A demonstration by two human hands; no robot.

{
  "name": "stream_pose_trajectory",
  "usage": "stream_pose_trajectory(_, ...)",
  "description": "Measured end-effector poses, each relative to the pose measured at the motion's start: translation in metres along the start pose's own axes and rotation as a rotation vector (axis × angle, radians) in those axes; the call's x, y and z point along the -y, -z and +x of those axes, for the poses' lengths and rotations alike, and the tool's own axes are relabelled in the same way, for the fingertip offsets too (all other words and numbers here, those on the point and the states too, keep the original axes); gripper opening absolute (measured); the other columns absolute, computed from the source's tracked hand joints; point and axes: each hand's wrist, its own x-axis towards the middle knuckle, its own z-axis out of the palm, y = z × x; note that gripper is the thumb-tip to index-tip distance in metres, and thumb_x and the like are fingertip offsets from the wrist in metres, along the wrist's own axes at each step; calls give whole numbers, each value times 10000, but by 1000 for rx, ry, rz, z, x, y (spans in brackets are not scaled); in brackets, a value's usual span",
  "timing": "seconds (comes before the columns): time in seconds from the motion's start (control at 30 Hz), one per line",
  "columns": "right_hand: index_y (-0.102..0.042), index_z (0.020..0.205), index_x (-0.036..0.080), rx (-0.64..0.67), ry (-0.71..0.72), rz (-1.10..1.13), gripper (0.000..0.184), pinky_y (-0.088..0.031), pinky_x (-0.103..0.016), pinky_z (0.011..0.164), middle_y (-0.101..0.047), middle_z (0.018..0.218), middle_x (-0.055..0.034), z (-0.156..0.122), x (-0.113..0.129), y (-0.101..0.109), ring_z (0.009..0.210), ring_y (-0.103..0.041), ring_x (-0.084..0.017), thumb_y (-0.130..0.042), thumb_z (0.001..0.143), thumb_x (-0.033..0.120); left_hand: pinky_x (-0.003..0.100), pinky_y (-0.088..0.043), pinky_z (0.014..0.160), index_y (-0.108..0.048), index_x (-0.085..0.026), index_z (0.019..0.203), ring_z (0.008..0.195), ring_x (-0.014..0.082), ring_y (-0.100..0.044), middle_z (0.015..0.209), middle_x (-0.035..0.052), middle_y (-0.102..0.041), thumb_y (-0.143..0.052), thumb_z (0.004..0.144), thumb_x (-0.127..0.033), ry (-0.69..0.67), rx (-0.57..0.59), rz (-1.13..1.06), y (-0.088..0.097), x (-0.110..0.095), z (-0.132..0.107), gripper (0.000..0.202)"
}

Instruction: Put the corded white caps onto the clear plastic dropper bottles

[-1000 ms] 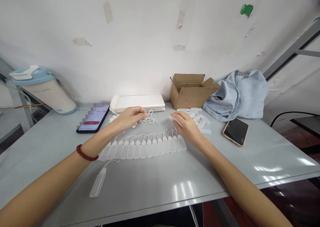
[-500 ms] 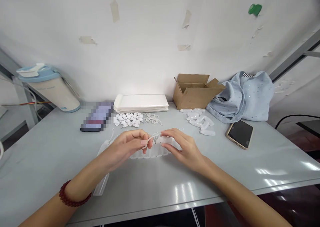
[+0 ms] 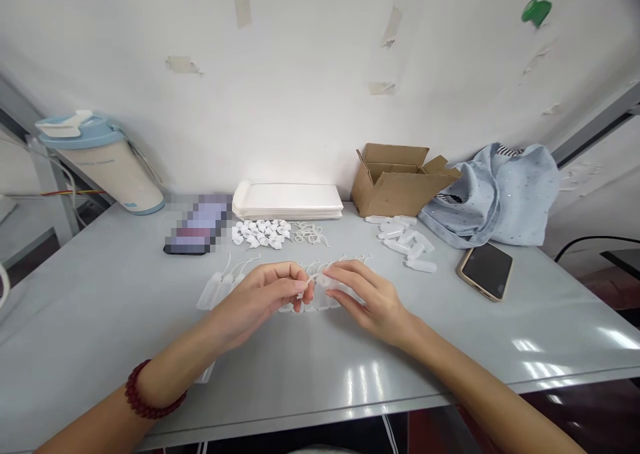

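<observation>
My left hand (image 3: 270, 295) is closed in a pinch on a thin white cord-like piece (image 3: 311, 280). Between the thumb and fingers of my right hand (image 3: 373, 302) is a small translucent plastic bottle (image 3: 326, 282), its narrow end pointing left. Cord and bottle end meet or nearly meet; I cannot tell whether they are joined. Below and behind my hands lies a row of similar bottles (image 3: 211, 290) with thin white cords at their tops, partly covered by my hands. A clear flat piece (image 3: 206, 374) shows under my left forearm.
White caps (image 3: 261, 233) and loose thin cords (image 3: 309, 233) lie behind my hands. More bottles (image 3: 403, 235) are at right, near a cardboard box (image 3: 395, 186). White sheets (image 3: 290, 201), two phones (image 3: 200, 226) (image 3: 486, 271), a tumbler (image 3: 107, 167) and a blue bag (image 3: 520, 194) stand around.
My left hand has brought the cord closer to the bottle's end in my right hand. The view has shifted slightly, showing more of the bottle row at left.
</observation>
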Motion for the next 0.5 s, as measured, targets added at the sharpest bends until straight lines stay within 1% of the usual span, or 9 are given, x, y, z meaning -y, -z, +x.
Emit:
stream_pose_trajectory(0.2,-534,1212,207,-52,15,6,330,-567,-320,738,-633,1007,-106,2,3,2,892,-641,-189,-535,894,117,290,-424,735,-570,-193,717,729,151,-492,759,6,-592,-551,845,-293,-21,-26,112,0,2,-1,163)
stream_pose_trajectory(0.27,-555,1193,208,-59,-15,52,312,-566,-334,750,-649,1004,-105,2,5,3,901,-647,-196,-542,892,129,300,-441,737,-574,-191,720,722,155,-505,764,15,-597,-539,857,-305,-61,-37,163,0,2,-2,181)
stream_pose_trajectory(0.3,-569,1177,212,-58,-49,91,298,-564,-341,760,-660,997,-99,2,6,3,902,-650,-198,-554,888,141,306,-451,734,-589,-191,740,730,160,-517,780,23,-601,-510,878,-313,-105,-48,194,0,3,-3,201)
stream_pose_trajectory(0.33,-585,1157,217,-51,-103,143,283,-562,-348,769,-671,988,-91,2,8,4,898,-654,-197,-572,880,157,311,-461,732,-610,-192,778,746,165,-530,809,32,-607,-464,906,-320,-168,-64,240,0,4,-3,233)
stream_pose_trajectory(0.4,-614,1113,223,-24,-267,305,256,-562,-347,770,-691,970,-73,3,12,5,876,-665,-191,-615,859,193,318,-474,735,-644,-202,910,807,175,-552,903,51,-616,-381,948,-319,-358,-110,401,-2,6,-4,291)
stream_pose_trajectory(0.43,-623,1096,225,-6,-363,423,247,-564,-339,762,-699,967,-64,4,15,6,867,-674,-187,-632,849,208,324,-477,751,-641,-209,992,850,182,-556,957,59,-614,-379,954,-314,-472,-142,516,-3,8,-5,284)
stream_pose_trajectory(0.5,-627,1082,231,34,-543,702,239,-565,-321,754,-712,962,-48,6,18,8,867,-690,-180,-643,844,225,342,-477,792,-597,-211,1114,921,193,-549,1038,75,-598,-461,931,-283,-695,-215,785,-6,13,-5,239)
